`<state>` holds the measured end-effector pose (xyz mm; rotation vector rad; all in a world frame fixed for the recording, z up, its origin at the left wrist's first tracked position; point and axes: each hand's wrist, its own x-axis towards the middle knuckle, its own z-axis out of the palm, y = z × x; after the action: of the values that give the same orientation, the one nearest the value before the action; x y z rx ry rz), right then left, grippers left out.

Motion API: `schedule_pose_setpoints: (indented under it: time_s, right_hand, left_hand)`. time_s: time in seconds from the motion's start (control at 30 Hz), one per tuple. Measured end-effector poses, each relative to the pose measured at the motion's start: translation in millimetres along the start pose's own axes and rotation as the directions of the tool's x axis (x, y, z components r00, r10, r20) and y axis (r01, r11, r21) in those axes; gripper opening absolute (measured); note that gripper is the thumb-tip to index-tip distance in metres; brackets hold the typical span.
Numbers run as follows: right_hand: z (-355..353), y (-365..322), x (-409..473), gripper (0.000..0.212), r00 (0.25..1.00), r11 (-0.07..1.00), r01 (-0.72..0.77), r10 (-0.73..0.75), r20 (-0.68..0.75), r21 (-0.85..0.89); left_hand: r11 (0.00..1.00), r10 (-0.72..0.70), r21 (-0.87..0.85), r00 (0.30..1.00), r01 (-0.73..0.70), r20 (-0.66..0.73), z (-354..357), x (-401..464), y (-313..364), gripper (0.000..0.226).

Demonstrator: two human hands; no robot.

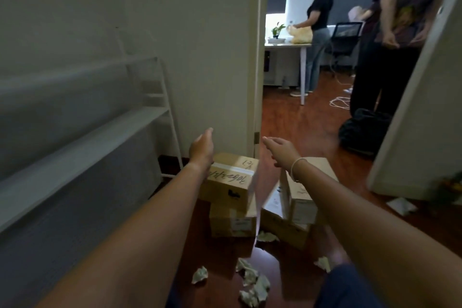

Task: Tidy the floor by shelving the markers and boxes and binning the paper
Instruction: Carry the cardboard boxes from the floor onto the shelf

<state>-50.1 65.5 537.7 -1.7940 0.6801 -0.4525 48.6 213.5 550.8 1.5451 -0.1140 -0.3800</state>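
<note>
Boxes (pixel 228 182) sit stacked on the floor just below both sets of loosely straightened, empty fingers; crumpled paper (pixel 252 280) lies nearer the person. Left hand (pixel 201 149) and right hand (pixel 282 150) hold nothing. Nothing looks shelved yet: the white shelf (pixel 82 142) stands left of the fingers, the doorway edge just beyond them.

A shelf rack (pixel 82 132) stands along the left of the frame. Stacked cardboard boxes (pixel 230 187) sit at centre on the floor (pixel 287 122), crumpled paper balls (pixel 252 282) below them. Two people stand at upper right beyond the doorway.
</note>
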Motion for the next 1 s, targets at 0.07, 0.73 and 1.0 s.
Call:
schedule_pose_setpoints:
  time_s: [0.07, 0.73, 1.0]
  right_hand:
    - [-15.7, 14.1, 1.7, 0.048, 0.999, 0.999, -0.035, 0.035, -0.040, -0.001]
    - [-124.4, 198.3, 48.5, 0.046, 0.896, 0.926, -0.377, 0.369, -0.247, 0.017]
    - [-160.1, 281.6, 112.8, 0.048, 0.832, 0.887, -0.451, 0.457, -0.313, 0.095]
  left_hand:
    - [1.000, -0.017, 0.022, 0.999, 0.016, 0.042, 15.4, 2.4, -7.8, 0.053]
    - [0.942, -0.270, 0.269, 0.931, 0.203, 0.244, 197.5, 60.3, -138.9, 0.038]
    - [0.901, -0.321, 0.384, 0.906, 0.202, 0.276, 270.5, 123.7, -198.5, 0.044]
